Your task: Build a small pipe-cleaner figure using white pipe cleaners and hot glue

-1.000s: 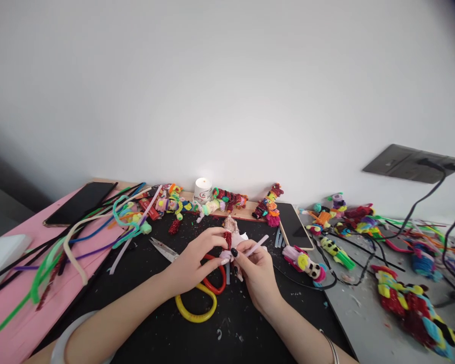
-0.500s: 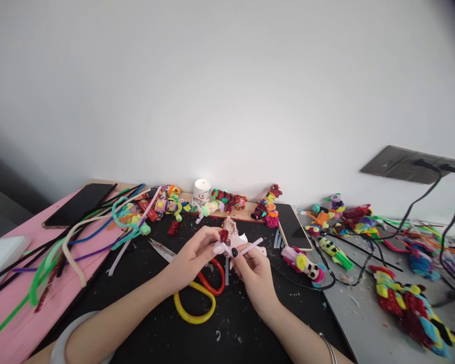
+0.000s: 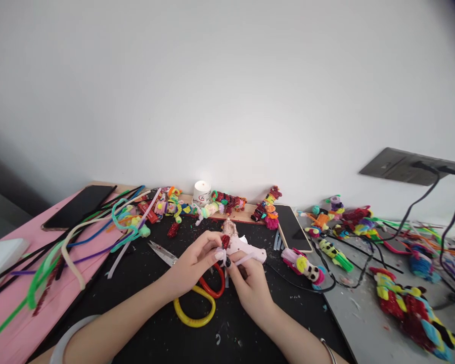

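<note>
My left hand (image 3: 193, 263) pinches a small red glittery pipe-cleaner piece (image 3: 225, 241) over the black mat (image 3: 151, 323). My right hand (image 3: 250, 285) meets it from the right, fingers closed on a pale lilac pipe cleaner (image 3: 246, 258) that touches the red piece. A pink glue gun (image 3: 246, 247) lies just behind both hands. Under the hands rest scissors (image 3: 197, 303) with one yellow and one red handle loop, blades pointing left.
Loose pipe cleaners (image 3: 72, 247) sprawl over the pink board at left, beside a dark phone (image 3: 78, 206). A lit candle (image 3: 202, 192) and pipe-cleaner figures (image 3: 267, 205) line the wall. Another phone (image 3: 292, 226), more figures (image 3: 409, 303) and black cables (image 3: 420, 202) crowd the right.
Both hands have drawn slightly nearer and lower. The lilac pipe cleaner has tipped from sticking up to lying almost level, and the glue gun behind is now uncovered.
</note>
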The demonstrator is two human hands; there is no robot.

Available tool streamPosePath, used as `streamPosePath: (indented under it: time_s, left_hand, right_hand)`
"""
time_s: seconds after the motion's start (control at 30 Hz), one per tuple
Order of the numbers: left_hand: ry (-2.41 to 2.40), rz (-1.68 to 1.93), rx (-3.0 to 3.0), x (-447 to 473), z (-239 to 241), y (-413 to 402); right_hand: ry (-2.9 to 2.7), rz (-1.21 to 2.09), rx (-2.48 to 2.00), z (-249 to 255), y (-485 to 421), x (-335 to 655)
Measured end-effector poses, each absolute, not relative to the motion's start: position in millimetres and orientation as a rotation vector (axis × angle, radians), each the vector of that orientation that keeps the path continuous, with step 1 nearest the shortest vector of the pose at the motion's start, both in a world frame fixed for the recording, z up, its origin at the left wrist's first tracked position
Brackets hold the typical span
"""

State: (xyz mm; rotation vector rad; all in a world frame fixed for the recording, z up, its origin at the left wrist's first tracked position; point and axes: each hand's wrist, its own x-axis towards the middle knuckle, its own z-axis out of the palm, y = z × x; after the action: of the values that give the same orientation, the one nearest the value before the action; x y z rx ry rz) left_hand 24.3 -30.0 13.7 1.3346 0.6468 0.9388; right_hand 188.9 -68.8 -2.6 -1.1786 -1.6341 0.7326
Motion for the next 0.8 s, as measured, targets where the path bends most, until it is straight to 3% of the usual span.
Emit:
streamPosePath:
  time_s: [0.8]
  left_hand:
    - [0.631, 0.906, 1.535, 20.8, 7.4, -27.5]
  right_hand:
    - [-1.469, 0.875, -1.207, -0.5, -69.3, 193.5]
